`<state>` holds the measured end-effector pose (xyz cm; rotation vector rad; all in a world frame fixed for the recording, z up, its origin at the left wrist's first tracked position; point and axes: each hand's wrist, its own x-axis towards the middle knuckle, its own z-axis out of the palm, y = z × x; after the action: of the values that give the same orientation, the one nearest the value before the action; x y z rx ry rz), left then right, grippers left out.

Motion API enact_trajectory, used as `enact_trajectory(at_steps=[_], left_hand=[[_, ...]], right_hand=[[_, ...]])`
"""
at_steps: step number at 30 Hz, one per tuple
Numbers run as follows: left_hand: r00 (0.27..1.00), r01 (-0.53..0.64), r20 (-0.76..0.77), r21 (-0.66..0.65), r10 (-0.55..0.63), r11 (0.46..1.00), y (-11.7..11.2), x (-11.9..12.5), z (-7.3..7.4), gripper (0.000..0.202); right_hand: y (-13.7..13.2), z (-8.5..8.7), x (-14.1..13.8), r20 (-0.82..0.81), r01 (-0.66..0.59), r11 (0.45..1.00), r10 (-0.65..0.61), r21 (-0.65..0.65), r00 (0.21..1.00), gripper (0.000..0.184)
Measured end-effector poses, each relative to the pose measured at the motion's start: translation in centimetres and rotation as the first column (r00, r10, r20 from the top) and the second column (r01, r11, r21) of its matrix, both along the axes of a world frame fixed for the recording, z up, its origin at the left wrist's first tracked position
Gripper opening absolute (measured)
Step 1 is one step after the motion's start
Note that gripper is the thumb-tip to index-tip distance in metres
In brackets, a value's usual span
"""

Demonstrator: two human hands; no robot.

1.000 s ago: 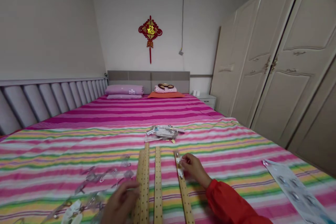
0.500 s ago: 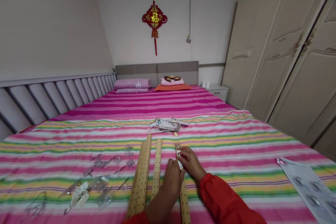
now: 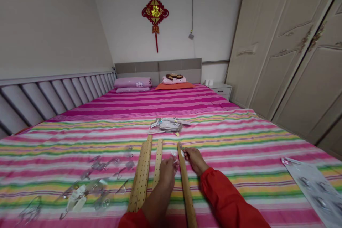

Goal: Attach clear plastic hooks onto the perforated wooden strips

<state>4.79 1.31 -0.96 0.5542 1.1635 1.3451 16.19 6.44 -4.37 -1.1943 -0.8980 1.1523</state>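
Note:
Three long wooden strips with rows of holes lie lengthwise on the striped bedspread. My right hand [image 3: 194, 159] pinches a small clear piece at the far end of the rightmost strip [image 3: 185, 185]. My left hand [image 3: 167, 169] rests between that strip and the middle strip [image 3: 158, 156], its fingers pinched on another small clear piece. The left strip [image 3: 141, 174] is untouched. Both arms wear red sleeves.
Several clear plastic hooks [image 3: 98, 178] lie scattered to the left on the bedspread [image 3: 240, 139]. A pile of small packets [image 3: 167, 125] sits beyond the strips. A printed sheet [image 3: 312, 185] lies at the right edge. Wardrobe doors [image 3: 294, 60] line the right side; pillows [image 3: 130, 83] lie at the headboard.
My left hand has come over from the hooks on the left to the rightmost strip, beside my right hand. The view has tilted and shifted slightly.

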Motion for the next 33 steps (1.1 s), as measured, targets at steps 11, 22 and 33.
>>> enact_trajectory(at_steps=[11,22,33], left_hand=[[0.986,0.139,-0.07,-0.141,-0.15,0.98,-4.7,3.7,-0.8,0.02],[0.965,0.261,-0.03,0.08,-0.259,0.962,-7.6,-2.3,2.7,0.032],[0.945,-0.071,-0.308,0.134,0.109,0.988,-6.5,-20.7,3.1,0.038]], right_hand=[[0.3,0.1,0.1,-0.2,-0.039,0.994,0.019,-0.1,0.98,0.021],[-1.2,2.6,-0.9,-0.375,-0.156,0.988,0.141,-0.009,0.916,0.012],[-0.9,3.9,-13.1,-0.095,-0.366,0.92,0.381,0.139,0.92,0.014]])
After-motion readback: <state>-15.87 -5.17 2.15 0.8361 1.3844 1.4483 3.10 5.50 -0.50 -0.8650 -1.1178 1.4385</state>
